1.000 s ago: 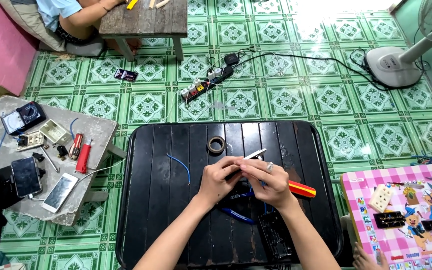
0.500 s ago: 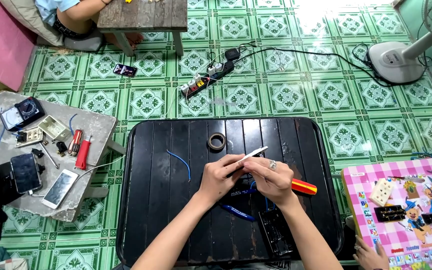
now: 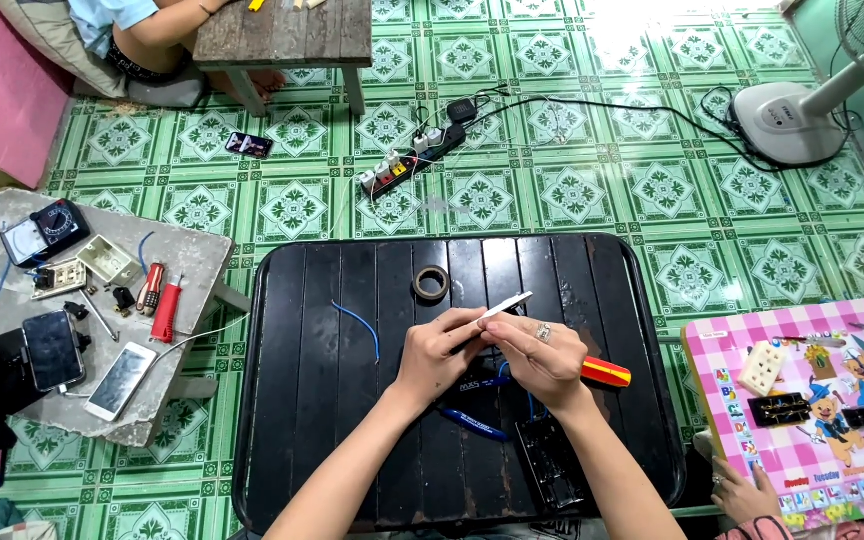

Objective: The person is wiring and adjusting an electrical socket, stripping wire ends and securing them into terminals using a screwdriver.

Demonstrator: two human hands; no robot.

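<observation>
Black slatted table (image 3: pixel 352 420): both hands, left (image 3: pixel 439 357) and right (image 3: pixel 542 362), pinching white strip (image 3: pixel 505 306); tape roll (image 3: pixel 431 284) near.

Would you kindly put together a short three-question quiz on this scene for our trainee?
1. True or false: the roll of tape lies on the black table.
2. Which lies left of the left hand? A) blue wire B) fan C) pink board
3. Fill in: both hands, the right hand too, hold a slim ___ strip.

Key: 1 true; 2 A; 3 white.
</observation>
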